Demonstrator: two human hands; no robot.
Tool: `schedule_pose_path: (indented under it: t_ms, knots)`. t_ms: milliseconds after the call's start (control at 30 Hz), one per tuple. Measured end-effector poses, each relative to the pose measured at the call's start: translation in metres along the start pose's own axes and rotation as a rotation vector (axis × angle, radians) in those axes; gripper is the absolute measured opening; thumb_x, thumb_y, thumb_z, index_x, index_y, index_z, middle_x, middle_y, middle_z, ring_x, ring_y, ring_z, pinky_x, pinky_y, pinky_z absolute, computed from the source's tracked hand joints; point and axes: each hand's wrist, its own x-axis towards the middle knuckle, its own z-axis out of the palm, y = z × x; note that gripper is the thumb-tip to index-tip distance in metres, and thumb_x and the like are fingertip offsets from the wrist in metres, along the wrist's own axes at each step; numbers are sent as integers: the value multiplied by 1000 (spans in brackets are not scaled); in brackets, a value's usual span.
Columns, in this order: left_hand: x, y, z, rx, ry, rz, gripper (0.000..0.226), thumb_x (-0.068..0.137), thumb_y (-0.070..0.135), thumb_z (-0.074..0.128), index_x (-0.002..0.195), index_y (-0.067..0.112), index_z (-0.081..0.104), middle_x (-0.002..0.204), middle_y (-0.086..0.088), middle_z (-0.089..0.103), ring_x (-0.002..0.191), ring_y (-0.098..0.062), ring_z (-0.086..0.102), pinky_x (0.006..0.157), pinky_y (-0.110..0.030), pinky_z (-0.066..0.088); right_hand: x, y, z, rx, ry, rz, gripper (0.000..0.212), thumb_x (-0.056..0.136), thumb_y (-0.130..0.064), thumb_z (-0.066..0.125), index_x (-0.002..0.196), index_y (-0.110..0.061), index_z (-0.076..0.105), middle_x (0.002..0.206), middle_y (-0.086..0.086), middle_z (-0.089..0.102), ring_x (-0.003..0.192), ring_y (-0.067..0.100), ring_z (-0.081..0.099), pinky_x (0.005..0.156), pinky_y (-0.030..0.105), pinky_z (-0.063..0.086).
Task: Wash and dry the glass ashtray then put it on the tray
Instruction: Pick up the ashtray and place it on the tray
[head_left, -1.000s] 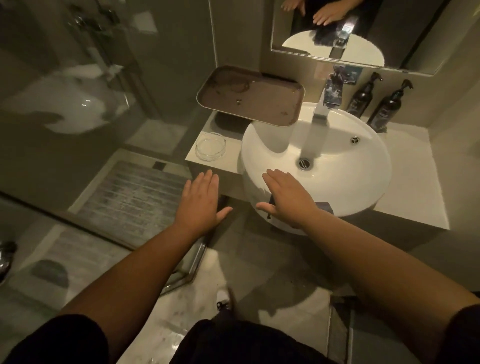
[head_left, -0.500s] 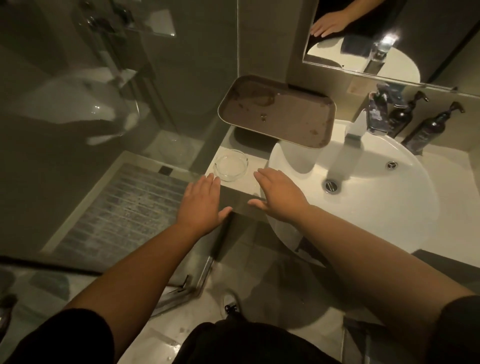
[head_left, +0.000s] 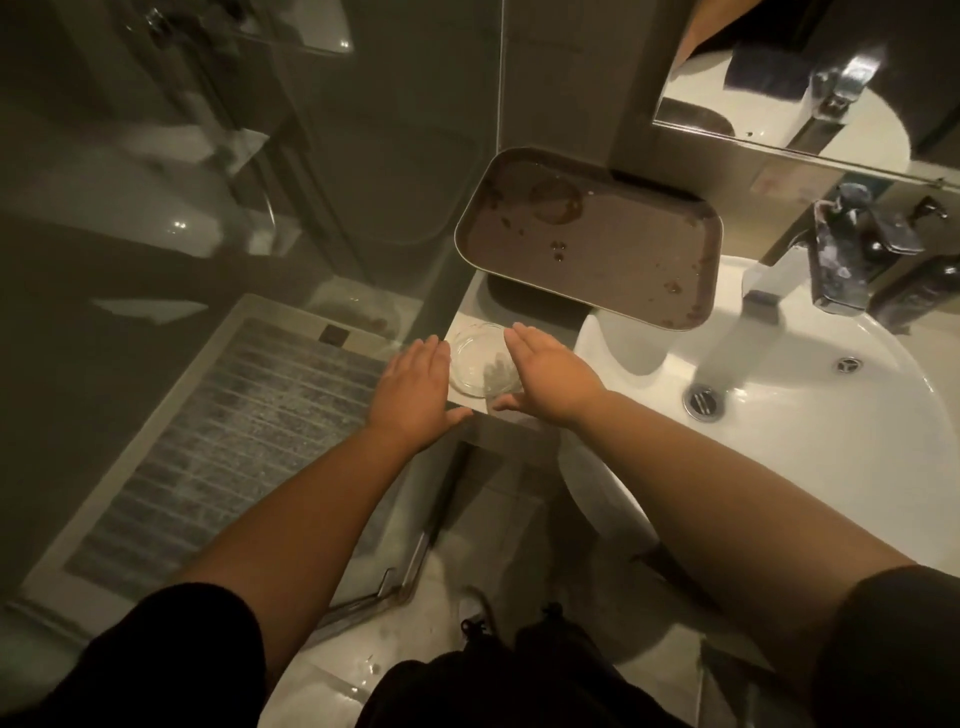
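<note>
A round clear glass ashtray (head_left: 480, 364) sits on the pale counter's left end, in front of a brown rectangular tray (head_left: 597, 244) that partly overhangs the white basin (head_left: 805, 426). My left hand (head_left: 418, 395) is flat with fingers together, just left of the ashtray. My right hand (head_left: 550, 379) is flat just right of it, its edge over the ashtray's rim. Neither hand grips the glass; the ashtray lies between them.
A chrome tap (head_left: 831, 260) stands behind the basin with a drain (head_left: 702, 401) below it. Dark pump bottles (head_left: 919, 286) sit at the far right. A glass shower wall (head_left: 208, 208) runs along the left. A mirror (head_left: 810, 78) hangs above.
Both hands have moved forward and to either side of the ashtray. The view has shifted left and closer to the counter.
</note>
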Motion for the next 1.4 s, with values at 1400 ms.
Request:
schedule_pose_path:
  t_ms: [1400]
  knots:
    - [68,12,-48,-553,-35,64,113,69,48,81,154,23,12,157,-3,30,138,-20,38,104,-30,34,17,38,-91,290,-68,-107,89,75,-33,81,148,-17,32,147,9,36,127,24,45,108,32,37]
